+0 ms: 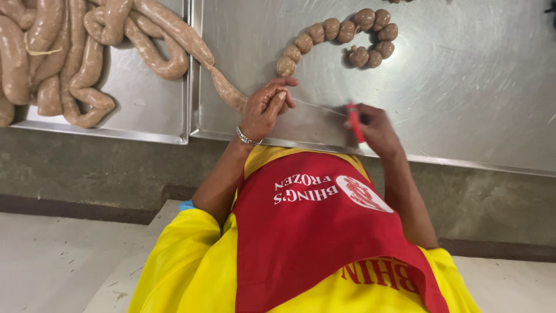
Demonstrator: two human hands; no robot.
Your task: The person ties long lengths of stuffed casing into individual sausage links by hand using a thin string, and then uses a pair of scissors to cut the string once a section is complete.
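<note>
two steel trays, two hands, one red spool, thirteen tied links.

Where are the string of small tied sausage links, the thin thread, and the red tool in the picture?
String of small links (pixel 341 30): head view, on a link in the middle of the curved chain.
Thin thread (pixel 318 108): head view, on the taut stretch between the hands.
Red tool (pixel 355 123): head view, on its red shaft.

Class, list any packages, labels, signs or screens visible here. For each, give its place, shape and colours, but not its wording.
Apron print: on the red apron at the picture's centre, white lettering beside a round white emblem with a red drawing.
Lower print: further down the apron, large yellow letters.
No packages, signs or screens.
</note>
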